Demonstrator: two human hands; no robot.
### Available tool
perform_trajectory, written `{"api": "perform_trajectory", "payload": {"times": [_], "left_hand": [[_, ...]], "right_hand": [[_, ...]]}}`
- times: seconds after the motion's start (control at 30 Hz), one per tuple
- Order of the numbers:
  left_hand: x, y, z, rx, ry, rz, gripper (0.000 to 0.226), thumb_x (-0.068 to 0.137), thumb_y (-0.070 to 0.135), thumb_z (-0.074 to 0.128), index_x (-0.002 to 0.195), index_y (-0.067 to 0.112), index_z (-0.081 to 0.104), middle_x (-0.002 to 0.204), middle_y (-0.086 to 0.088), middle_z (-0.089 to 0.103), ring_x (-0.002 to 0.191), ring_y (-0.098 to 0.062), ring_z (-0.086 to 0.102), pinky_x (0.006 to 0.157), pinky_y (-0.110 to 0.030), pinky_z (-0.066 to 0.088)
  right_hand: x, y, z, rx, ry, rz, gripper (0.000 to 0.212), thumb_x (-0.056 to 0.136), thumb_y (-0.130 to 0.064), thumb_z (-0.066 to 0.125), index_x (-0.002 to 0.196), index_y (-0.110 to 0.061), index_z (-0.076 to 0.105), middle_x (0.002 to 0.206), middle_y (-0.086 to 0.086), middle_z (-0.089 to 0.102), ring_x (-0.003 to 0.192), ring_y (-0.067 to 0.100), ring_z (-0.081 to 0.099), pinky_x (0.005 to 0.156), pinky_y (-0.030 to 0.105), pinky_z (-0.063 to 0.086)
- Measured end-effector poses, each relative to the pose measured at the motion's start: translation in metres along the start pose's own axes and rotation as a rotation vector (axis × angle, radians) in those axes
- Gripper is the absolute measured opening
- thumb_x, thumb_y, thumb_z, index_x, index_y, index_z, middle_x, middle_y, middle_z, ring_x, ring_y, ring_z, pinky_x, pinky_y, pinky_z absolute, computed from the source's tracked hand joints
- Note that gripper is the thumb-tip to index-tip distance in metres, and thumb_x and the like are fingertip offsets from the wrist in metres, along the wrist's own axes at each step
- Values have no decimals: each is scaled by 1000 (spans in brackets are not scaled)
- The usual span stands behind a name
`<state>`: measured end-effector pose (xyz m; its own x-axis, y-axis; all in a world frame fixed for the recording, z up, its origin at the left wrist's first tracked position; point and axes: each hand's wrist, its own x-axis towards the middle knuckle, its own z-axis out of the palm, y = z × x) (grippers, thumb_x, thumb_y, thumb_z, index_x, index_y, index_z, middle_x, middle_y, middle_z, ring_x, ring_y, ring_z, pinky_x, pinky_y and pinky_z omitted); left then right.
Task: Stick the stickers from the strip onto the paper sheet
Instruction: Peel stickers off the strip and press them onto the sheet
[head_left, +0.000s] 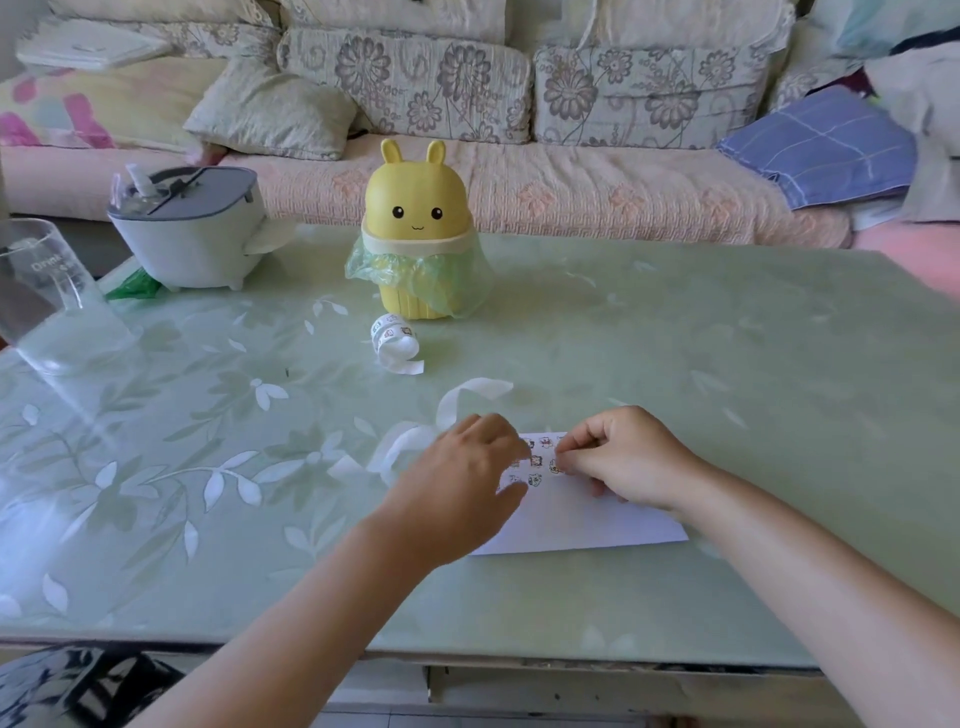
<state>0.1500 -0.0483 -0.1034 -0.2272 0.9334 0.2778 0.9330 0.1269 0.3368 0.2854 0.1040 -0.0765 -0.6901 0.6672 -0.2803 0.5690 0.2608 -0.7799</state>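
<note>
Worked low in the centre of the frame, on the sheet (587, 514) lying flat on the bench (675, 338). Found a small cluster of stickers (535, 462) already down near the sheet's upper left corner. Set the right hand (623, 457) just right of that cluster, fingers (571, 457) curled and pressed tip to tip, apparently pinching a sticker (557, 466) against the paper. Laid the left hand (462, 467) over the sheet's left end, above the strip (400, 447) trailing left and looping upward; too blurred there to tell gripping from mere pressing. Called, probably, for landing one edge first, level with the neighbours and clear of them, then rubbing outward to flatten. Needed the sheet pinned against sliding. Left the roll (395, 338) above centre, before the bin (418, 234), for later.
</note>
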Motion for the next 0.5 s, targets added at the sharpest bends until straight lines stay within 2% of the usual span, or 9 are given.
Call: {"api": "perform_trajectory", "payload": {"times": [0.07,0.13,0.27,0.33,0.4,0.5], "left_hand": [[-2,1,11,-21,-96,-5,35,91,34,60,124,22,62,124,7,55,116,-16,48,87,-37,49],[-2,1,17,-15,-122,-17,37,92,37,57,127,25,60,128,10,52,122,-12,44,87,-38,51],[1,-2,20,9,-122,-17,40,91,42,57,128,26,58,127,13,51,120,-11,45,86,-36,51],[2,-4,22,8,-115,-13,40,90,43,57,126,26,59,125,13,52,119,-11,46,85,-36,51],[2,-5,22,-1,-116,-14,40,90,43,58,126,26,60,125,12,53,118,-11,46,86,-36,51],[2,-6,22,-9,-122,-8,41,89,43,58,127,26,60,126,12,53,119,-11,46,87,-36,51]], "right_hand": [[0,3,-3,-18,4,3,6,85,-13,74,79,-14,75,64,-6,67,49,10,54,39,14,36],[1,6,-5,-18,-7,-2,6,85,-13,75,79,-15,75,66,-7,68,49,10,55,41,15,38],[2,11,-2,-25,-33,-16,12,84,-14,74,74,-20,75,68,-3,71,52,9,54,53,21,46],[4,14,1,-56,-15,-28,13,84,-16,73,73,-21,75,66,-7,70,51,3,54,59,23,46],[6,14,2,-73,1,-37,13,85,-16,71,74,-21,75,64,-11,69,45,-4,51,57,20,43],[6,14,2,-93,-1,-45,13,85,-17,71,74,-22,76,70,-9,72,44,-6,51,56,19,42]]}}
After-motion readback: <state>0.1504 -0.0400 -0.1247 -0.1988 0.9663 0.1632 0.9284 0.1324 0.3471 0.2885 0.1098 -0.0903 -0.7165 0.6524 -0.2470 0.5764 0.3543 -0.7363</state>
